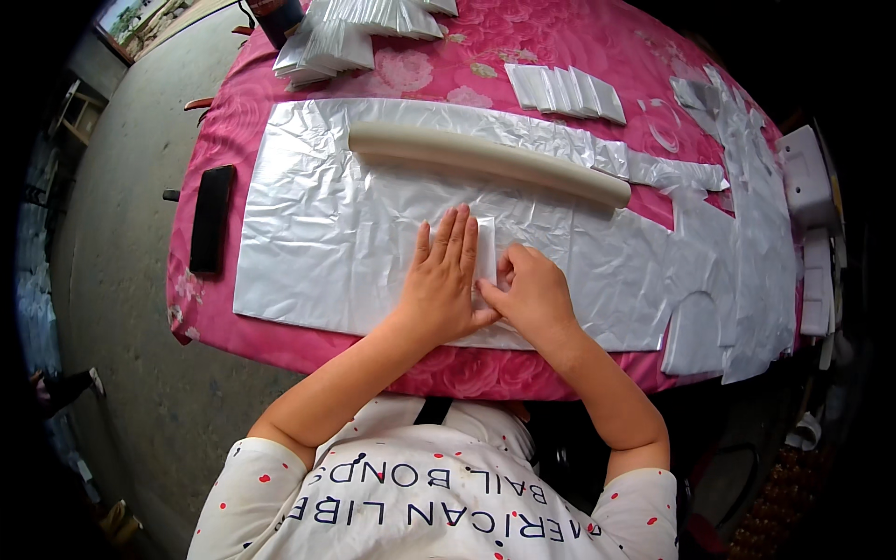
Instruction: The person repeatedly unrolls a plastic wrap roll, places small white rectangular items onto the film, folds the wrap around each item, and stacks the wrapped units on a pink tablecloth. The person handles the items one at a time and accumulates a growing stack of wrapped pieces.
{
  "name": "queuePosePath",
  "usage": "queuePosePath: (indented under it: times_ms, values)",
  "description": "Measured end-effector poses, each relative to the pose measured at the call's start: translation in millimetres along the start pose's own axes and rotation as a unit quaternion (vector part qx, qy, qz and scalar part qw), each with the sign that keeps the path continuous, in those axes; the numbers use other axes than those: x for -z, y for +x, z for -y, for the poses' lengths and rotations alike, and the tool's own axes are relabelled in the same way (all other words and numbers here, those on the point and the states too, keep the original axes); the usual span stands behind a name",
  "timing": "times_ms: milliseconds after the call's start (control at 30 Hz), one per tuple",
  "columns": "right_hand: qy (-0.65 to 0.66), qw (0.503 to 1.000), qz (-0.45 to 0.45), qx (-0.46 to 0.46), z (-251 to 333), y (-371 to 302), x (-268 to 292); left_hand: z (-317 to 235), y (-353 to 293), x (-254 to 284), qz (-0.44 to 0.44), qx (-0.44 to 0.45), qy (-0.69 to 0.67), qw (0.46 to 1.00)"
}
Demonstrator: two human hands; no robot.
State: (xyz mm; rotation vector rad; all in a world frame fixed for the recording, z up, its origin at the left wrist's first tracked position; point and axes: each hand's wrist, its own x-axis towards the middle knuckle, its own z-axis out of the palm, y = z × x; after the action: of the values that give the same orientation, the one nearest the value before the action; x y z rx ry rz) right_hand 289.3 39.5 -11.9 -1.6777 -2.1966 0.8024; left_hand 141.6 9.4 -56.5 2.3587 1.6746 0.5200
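Observation:
A small folded plastic bag, whitish and narrow, lies on a large stack of silvery-white plastic sheets. Flat on its left side rests my left hand, fingers stretched out and pointing away from me. My right hand is curled closed at the bag's right edge, its thumb and fingertips pinching there; its palm is hidden. Beyond both hands, a long beige tube lies crosswise on the sheets.
A pink flowered tablecloth covers the table. Folded plastic bundles lie at the far side, with more folded stacks at far left. A black phone is at left. Loose plastic scraps spread along the right edge.

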Motion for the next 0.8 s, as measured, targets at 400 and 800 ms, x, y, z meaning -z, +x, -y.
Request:
queuePosePath:
  times_ms: [400,800]
  values:
    - [-0.113,0.926,-0.066,0.355,4,34,-23,34,-97,57,0.093,0.191,-0.681,0.701]
    - [0.125,0.933,0.145,0.306,90,-75,-119,32,-207,51,0.056,0.541,-0.661,0.517]
